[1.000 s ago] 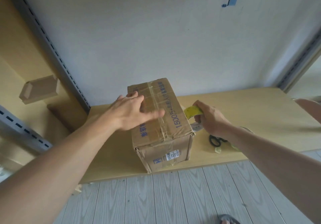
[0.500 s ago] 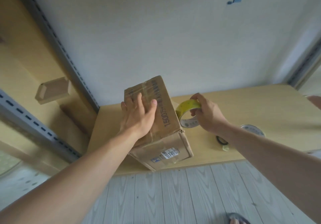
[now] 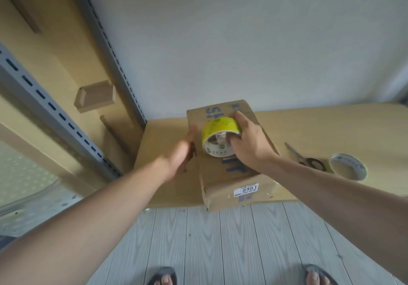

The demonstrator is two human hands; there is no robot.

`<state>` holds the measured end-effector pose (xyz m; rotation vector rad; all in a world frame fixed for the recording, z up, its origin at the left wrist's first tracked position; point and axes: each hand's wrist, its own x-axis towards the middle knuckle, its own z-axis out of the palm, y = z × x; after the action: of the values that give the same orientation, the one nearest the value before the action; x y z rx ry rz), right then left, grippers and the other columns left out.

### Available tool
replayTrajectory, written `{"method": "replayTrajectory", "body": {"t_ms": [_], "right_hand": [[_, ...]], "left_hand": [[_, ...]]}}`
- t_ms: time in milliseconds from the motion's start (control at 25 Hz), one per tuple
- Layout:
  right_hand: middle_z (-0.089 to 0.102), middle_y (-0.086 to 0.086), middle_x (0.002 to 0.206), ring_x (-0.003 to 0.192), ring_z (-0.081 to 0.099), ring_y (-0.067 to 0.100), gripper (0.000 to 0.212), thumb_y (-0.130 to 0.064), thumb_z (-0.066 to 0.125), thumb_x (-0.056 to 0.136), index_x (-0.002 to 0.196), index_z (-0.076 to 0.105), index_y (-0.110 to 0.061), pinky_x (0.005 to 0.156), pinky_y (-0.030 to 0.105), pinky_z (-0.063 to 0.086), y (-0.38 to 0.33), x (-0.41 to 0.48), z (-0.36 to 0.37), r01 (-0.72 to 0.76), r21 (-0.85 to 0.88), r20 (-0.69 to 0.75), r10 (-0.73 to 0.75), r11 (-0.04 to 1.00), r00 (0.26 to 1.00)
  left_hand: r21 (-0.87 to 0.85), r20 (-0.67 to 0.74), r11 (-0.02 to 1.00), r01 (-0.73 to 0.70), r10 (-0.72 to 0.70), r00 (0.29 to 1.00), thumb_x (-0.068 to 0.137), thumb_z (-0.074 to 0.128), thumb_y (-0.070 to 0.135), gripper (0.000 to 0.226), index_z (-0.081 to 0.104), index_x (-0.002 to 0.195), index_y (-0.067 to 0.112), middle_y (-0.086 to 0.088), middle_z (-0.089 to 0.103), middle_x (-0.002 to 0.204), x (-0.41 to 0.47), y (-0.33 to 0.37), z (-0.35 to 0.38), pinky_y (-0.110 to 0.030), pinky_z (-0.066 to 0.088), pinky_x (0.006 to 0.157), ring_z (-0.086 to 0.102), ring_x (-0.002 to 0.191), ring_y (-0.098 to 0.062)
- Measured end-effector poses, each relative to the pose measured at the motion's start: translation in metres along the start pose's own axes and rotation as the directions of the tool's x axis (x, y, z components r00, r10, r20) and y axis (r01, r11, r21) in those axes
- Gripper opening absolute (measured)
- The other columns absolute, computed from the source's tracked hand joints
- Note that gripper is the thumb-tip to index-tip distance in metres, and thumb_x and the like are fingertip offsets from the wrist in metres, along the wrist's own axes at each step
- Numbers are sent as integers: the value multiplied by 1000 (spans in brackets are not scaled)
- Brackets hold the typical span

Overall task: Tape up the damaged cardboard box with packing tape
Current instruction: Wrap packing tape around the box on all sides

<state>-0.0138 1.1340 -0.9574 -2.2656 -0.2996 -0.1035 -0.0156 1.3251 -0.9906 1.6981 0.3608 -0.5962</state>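
A brown cardboard box [image 3: 251, 187] with blue print and a white label lies on the wooden shelf [image 3: 331, 125], its near end over the shelf's front edge. My right hand [image 3: 249, 141] grips a yellow roll of packing tape [image 3: 217, 137] and holds it on top of the box, fingers curled through the core. My left hand [image 3: 180, 156] is blurred, fingers straight, flat against the box's left side and holding nothing.
Black-handled scissors [image 3: 309, 162] and a second tape roll [image 3: 347, 166] lie on the shelf right of the box. A slotted grey metal upright [image 3: 57, 112] and wooden panels stand at left. My feet in sandals [image 3: 162, 277] are on the grey plank floor below.
My right hand has carried the tape roll from the box's right side onto its top. My left hand has left the top and moved to the left side. The box has turned.
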Motion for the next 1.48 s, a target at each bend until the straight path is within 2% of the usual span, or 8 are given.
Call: {"method": "replayTrajectory", "body": {"t_ms": [280,440,560,800,1000,1320,1400,1480], "right_hand": [[62,3,99,83,57,22,29,-7,53,92,114,49,-26,54,17,38,10,8,-11,20,-12,109,-19,1000,994],[59,-2,94,69,55,14,45,1,59,87,125,48,-20,48,13,37,7,23,-35,148,-145,165,-123,978,979],[60,-4,82,69,57,18,48,5,57,75,113,58,-24,53,19,46,17,25,-81,145,-238,74,-131,961,989],[61,-2,95,75,54,29,18,-16,67,87,98,56,-25,55,30,37,97,-5,-139,47,-681,116,44,731,992],[59,-1,94,76,53,30,23,-5,58,87,103,56,-22,53,29,33,114,4,-133,48,-693,110,40,719,993],[63,-4,100,77,60,18,31,4,49,88,98,53,-26,53,28,43,137,-9,-88,8,-642,234,187,766,954],[60,-4,100,80,58,21,38,7,42,85,101,51,-26,56,30,41,140,-10,-69,13,-616,277,201,788,939],[59,-1,98,87,57,23,41,8,41,84,107,54,-23,65,35,46,143,-8,-60,40,-597,274,156,802,949]], "left_hand": [[-134,-212,980,-150,119,970,102,43,59,53,51,143,27,-3,68,130,34,3,28,-36,60,81,70,104,-19],[-93,-229,962,-255,229,946,109,37,43,60,15,162,28,0,48,150,33,7,28,-50,42,113,54,132,-23],[-113,-237,924,-365,331,913,111,33,20,44,30,155,20,-7,59,141,38,6,27,-45,43,113,61,122,-23],[-53,-201,934,-353,336,920,109,39,36,42,36,150,33,0,58,143,37,3,27,-52,41,113,57,130,-24],[-55,-201,941,-333,316,927,108,43,33,43,44,150,21,3,61,134,38,8,28,-13,53,84,61,119,-16],[-4,-151,924,-382,377,914,102,44,46,59,34,155,23,0,52,150,39,8,28,-43,35,118,51,136,-20],[153,-239,896,-417,443,864,108,38,40,54,27,158,23,-1,38,159,29,13,32,-25,26,115,42,141,-18],[586,-321,738,-335,591,740,107,35,44,60,13,161,30,-4,16,168,16,21,31,-38,20,120,23,152,-22]]}}
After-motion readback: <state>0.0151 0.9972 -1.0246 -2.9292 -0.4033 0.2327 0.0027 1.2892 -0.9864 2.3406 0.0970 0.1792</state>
